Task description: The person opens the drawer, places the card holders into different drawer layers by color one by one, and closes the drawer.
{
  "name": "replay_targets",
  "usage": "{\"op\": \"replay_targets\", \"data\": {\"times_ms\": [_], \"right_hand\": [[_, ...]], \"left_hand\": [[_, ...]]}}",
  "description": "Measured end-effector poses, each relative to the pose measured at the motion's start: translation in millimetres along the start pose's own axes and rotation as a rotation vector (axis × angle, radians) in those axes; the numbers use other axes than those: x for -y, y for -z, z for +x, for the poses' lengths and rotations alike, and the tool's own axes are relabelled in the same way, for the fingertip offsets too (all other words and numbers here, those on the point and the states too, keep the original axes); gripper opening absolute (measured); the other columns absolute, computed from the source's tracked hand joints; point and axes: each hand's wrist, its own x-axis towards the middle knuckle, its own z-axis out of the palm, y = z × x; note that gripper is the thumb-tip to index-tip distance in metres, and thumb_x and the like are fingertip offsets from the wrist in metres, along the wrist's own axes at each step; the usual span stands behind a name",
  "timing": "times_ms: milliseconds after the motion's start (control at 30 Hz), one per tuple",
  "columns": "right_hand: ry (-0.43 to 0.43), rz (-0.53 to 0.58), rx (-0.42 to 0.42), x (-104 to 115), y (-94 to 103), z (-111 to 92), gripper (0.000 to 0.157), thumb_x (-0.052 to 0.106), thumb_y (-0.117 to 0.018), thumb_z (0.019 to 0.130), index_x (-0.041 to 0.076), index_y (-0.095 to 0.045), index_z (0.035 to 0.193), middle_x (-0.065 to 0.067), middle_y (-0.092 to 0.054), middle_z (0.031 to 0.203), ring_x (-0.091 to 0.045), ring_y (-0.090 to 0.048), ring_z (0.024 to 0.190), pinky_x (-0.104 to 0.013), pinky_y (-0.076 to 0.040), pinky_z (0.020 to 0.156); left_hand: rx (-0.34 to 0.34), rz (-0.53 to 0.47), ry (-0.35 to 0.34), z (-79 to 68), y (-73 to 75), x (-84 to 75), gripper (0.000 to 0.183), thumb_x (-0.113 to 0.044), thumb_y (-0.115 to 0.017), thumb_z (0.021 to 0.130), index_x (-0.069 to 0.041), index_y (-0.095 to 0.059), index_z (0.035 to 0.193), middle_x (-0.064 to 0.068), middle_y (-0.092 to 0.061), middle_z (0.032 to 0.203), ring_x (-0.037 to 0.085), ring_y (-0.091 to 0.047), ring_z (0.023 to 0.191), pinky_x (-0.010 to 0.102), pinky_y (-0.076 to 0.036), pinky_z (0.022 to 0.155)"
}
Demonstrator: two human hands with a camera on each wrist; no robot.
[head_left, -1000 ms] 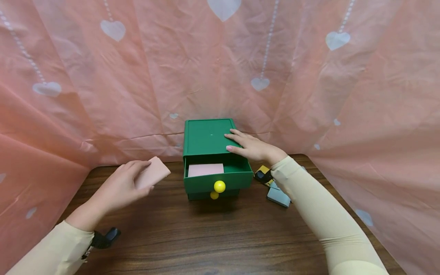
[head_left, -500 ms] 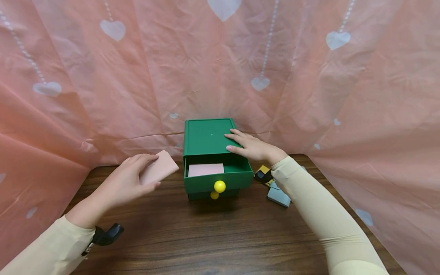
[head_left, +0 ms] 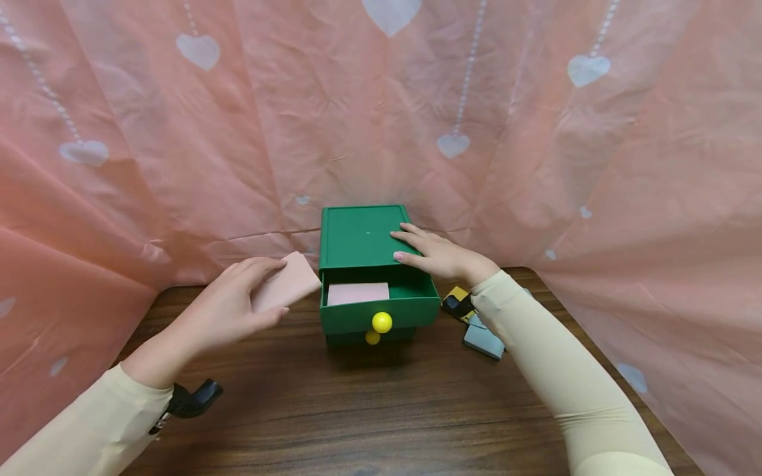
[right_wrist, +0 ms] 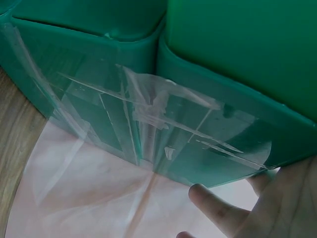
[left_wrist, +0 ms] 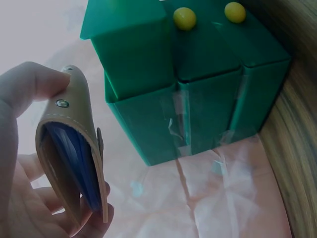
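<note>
My left hand (head_left: pixel 229 304) grips a pale pink card holder (head_left: pixel 288 284) between thumb and fingers. Its corner is right at the left edge of the pulled-out top drawer (head_left: pixel 357 317). In the left wrist view, the card holder (left_wrist: pixel 74 106) shows metal snaps and blue sleeves inside its fold. A second pale pink piece (head_left: pixel 358 293) lies in the drawer's left part. My right hand (head_left: pixel 443 256) rests with spread fingers on the top right edge of the green drawer cabinet (head_left: pixel 363 231); in the right wrist view, part of that hand (right_wrist: pixel 262 208) shows beside the cabinet wall.
Light blue card holders (head_left: pixel 484 340) and a yellow one (head_left: pixel 455 294) lie right of the cabinet, partly behind my right wrist. Yellow ball knobs (head_left: pixel 381 322) stick out of the drawer fronts. A pink curtain (head_left: pixel 268 132) hangs close behind, along the edge of the wooden table (head_left: pixel 357 423).
My left hand has moved right and slightly away from me with the card holder, up to the drawer's side. The right hand and cabinet have stayed put.
</note>
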Motion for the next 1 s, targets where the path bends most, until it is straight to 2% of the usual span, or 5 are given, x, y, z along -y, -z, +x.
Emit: {"op": "replay_targets", "data": {"times_ms": [267, 533, 1000], "right_hand": [[0.0, 0.012, 0.001, 0.5, 0.0, -0.4, 0.073, 0.067, -0.035, 0.1, 0.031, -0.02, 0.161, 0.0, -0.004, 0.168, -0.032, -0.007, 0.153, -0.06, -0.014, 0.118], [-0.012, 0.018, 0.006, 0.0, 0.9, -2.8, 0.074, 0.067, -0.034, 0.1, 0.03, -0.019, 0.161, -0.001, -0.003, 0.168, -0.032, -0.006, 0.153, -0.061, -0.014, 0.118], [-0.013, 0.012, 0.007, 1.0, 1.1, -2.8, 0.074, 0.067, -0.035, 0.1, 0.03, -0.02, 0.161, -0.001, -0.004, 0.168, -0.031, -0.007, 0.153, -0.06, -0.014, 0.118]], "left_hand": [[0.018, -0.041, -0.019, 5.9, 0.0, -8.7, 0.068, -0.03, -0.08, 0.082, -0.006, -0.054, 0.141, 0.011, -0.056, 0.138, 0.03, -0.052, 0.118, 0.045, -0.043, 0.09], [0.019, -0.056, -0.055, 18.8, -4.0, -15.7, 0.066, -0.03, -0.08, 0.082, -0.009, -0.055, 0.14, 0.009, -0.058, 0.136, 0.029, -0.053, 0.119, 0.045, -0.043, 0.094], [0.097, -0.129, -0.086, 35.6, -12.3, -28.2, 0.065, -0.033, -0.079, 0.084, -0.012, -0.056, 0.14, 0.004, -0.058, 0.137, 0.024, -0.053, 0.116, 0.042, -0.045, 0.093]]}}
